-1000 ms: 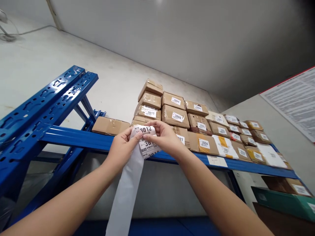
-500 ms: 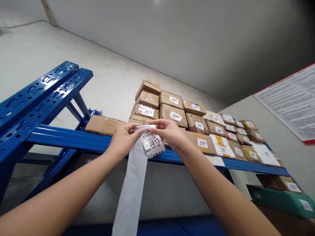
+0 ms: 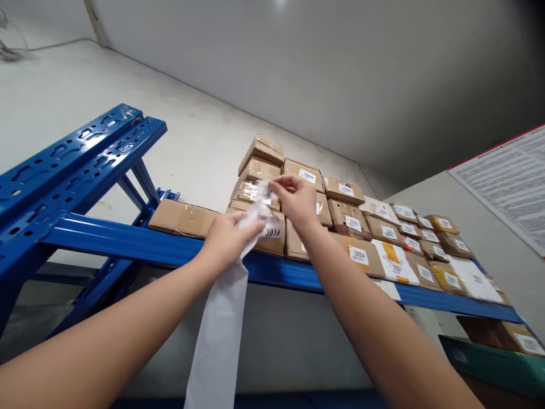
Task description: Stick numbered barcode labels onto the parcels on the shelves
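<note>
My left hand [image 3: 225, 238] is closed on a strip of printed labels [image 3: 218, 335], whose white backing hangs down below it. A label marked 3014 shows at the strip's upper end, beside my left thumb. Up and to the right, my right hand [image 3: 300, 199] pinches a small white label [image 3: 264, 190], blurred and apart from the strip. Behind both hands stand stacked cardboard boxes [image 3: 260, 168], and my right hand covers part of them. A flat cardboard box [image 3: 183, 218] lies just left of my left hand.
A blue metal shelf beam [image 3: 128, 243] runs under the boxes, and a blue perforated upright [image 3: 85, 145] rises at the left. Several labelled parcels [image 3: 389, 232] fill the shelf rightward. On the lower right is a green box [image 3: 489, 358]; a printed sheet [image 3: 511, 176] hangs above.
My right hand has moved up and away from my left, with a label now off the strip. Label 3014 shows where 3013 was. The view has shifted slightly.
</note>
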Available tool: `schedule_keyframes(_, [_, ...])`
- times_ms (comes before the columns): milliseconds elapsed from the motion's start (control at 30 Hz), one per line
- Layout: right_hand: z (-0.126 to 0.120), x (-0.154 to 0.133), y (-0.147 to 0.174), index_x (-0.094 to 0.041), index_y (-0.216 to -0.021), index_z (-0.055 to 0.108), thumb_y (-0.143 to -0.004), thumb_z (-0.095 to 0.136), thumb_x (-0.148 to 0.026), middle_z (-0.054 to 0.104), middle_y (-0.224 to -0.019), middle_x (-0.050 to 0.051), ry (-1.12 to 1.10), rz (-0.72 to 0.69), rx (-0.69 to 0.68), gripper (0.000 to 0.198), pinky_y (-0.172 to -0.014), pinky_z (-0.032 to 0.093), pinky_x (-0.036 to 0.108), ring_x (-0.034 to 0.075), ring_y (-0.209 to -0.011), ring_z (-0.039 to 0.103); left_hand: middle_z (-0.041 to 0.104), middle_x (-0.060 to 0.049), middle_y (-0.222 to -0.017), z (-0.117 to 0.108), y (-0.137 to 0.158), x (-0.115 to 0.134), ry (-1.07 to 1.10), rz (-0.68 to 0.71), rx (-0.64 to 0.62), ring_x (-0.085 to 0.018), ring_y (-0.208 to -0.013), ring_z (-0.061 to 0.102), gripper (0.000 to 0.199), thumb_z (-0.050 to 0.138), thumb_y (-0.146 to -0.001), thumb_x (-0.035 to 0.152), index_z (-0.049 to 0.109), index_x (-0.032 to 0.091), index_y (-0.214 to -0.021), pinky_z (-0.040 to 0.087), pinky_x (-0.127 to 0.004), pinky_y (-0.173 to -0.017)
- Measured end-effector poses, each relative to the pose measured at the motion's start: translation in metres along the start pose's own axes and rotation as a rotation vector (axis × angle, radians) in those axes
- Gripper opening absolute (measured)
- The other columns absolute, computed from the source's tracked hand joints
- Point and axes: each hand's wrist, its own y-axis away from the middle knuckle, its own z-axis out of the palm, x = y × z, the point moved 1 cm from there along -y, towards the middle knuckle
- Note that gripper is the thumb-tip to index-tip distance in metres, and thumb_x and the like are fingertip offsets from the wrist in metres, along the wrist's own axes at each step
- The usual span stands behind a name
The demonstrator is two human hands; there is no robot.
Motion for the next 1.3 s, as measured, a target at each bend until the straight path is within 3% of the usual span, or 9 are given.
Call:
schedule_keyframes(167, [0.011, 0.023, -0.076, -0.018, -0.071, 0.061, -0.075, 0.058, -0.014, 0.061, -0.070, 0.002, 0.448, 0.005, -0.014, 0.008, -0.070, 0.047, 0.032, 0.015, -0.070, 0.058, 0.063, -0.001, -0.065, -0.001, 0.007, 0.005, -0.045, 0.040, -0.094, -0.013, -0.058, 0.050, 0.028, 0.063, -0.072, 0.044, 0.070, 0.018, -0.079, 0.033, -0.025, -0.055])
schedule_keyframes(333, [0.017, 0.017, -0.084, -0.019, -0.098, 0.061, -0.067, 0.069, -0.007, 0.056, -0.108, 0.015, 0.790, -0.097, 0.050, 0.035, -0.080, 0.042, 0.045, 0.030, -0.094, 0.058, 0.068, -0.003, -0.074, -0.013, 0.012, 0.008, -0.035, 0.079, -0.068, -0.016, -0.065, 0.056, 0.028, 0.064, -0.073, 0.044, 0.071, 0.019, -0.083, 0.038, -0.025, -0.057])
schedule_keyframes(433, [0.008, -0.002, -0.060, -0.018, -0.108, 0.056, -0.072, 0.071, -0.026, 0.057, -0.107, 0.015, 0.587, -0.017, -0.005, 0.040, -0.073, 0.046, 0.041, 0.027, -0.089, 0.060, 0.071, -0.003, -0.082, -0.023, 0.013, 0.007, -0.011, 0.117, -0.015, -0.016, -0.070, 0.059, 0.028, 0.064, -0.075, 0.044, 0.070, 0.020, -0.088, 0.041, -0.024, -0.059])
schedule_keyframes(533, [-0.001, -0.019, -0.025, -0.018, -0.091, 0.063, -0.078, 0.059, -0.053, 0.065, -0.085, 0.009, 0.159, 0.233, -0.522, 0.037, -0.058, 0.047, 0.031, 0.018, -0.069, 0.060, 0.071, -0.004, -0.089, -0.028, 0.010, 0.006, 0.070, 0.146, -0.012, -0.018, -0.080, 0.062, 0.029, 0.062, -0.078, 0.044, 0.069, 0.020, -0.094, 0.045, -0.024, -0.066])
schedule_keyframes(600, [-0.006, -0.025, -0.002, -0.019, -0.079, 0.065, -0.072, 0.065, -0.054, 0.065, -0.071, 0.003, -0.018, 0.291, -0.688, 0.037, -0.049, 0.042, 0.024, 0.011, -0.056, 0.055, 0.071, -0.004, -0.086, -0.028, 0.007, 0.004, 0.102, 0.109, -0.051, -0.017, -0.077, 0.062, 0.031, 0.063, -0.077, 0.044, 0.069, 0.019, -0.093, 0.046, -0.024, -0.064])
schedule_keyframes(733, [-0.010, -0.023, 0.020, -0.016, -0.070, 0.066, -0.059, 0.080, -0.037, 0.064, -0.060, -0.002, -0.151, 0.356, -0.590, 0.028, -0.046, 0.039, 0.020, 0.008, -0.051, 0.053, 0.071, -0.004, -0.088, -0.020, 0.001, 0.001, 0.122, 0.089, -0.091, -0.017, -0.075, 0.063, 0.035, 0.072, -0.069, 0.040, 0.067, 0.017, -0.095, 0.047, -0.023, -0.062])
schedule_keyframes(967, [-0.013, -0.014, 0.023, -0.015, -0.074, 0.068, -0.051, 0.083, -0.017, 0.068, -0.065, 0.000, -0.368, 0.640, -0.627, 0.028, -0.058, 0.049, 0.023, 0.010, -0.060, 0.062, 0.071, -0.005, -0.085, -0.009, 0.002, 0.002, 0.045, 0.181, -0.039, -0.019, -0.080, 0.063, 0.025, 0.060, -0.080, 0.038, 0.069, 0.018, -0.093, 0.049, -0.028, -0.069])
schedule_keyframes(1167, [-0.018, -0.016, 0.029, -0.016, -0.074, 0.067, -0.063, 0.078, -0.024, 0.067, -0.066, 0.000, -0.458, 0.634, -0.684, 0.017, -0.060, 0.050, 0.023, 0.010, -0.062, 0.060, 0.071, -0.006, -0.096, -0.008, 0.001, 0.002, -0.064, 0.213, -0.088, -0.021, -0.086, 0.064, 0.028, 0.062, -0.077, 0.031, 0.067, 0.019, -0.102, 0.049, -0.031, -0.075])
schedule_keyframes(1300, [-0.014, -0.016, 0.036, -0.017, -0.080, 0.065, -0.062, 0.078, -0.024, 0.066, -0.067, -0.001, -0.523, 0.564, -0.575, 0.023, -0.061, 0.049, 0.023, 0.011, -0.063, 0.060, 0.071, -0.005, -0.098, -0.006, 0.000, 0.007, -0.025, 0.182, -0.087, -0.022, -0.087, 0.064, 0.037, 0.070, -0.070, 0.033, 0.066, 0.020, -0.104, 0.049, -0.030, -0.075])
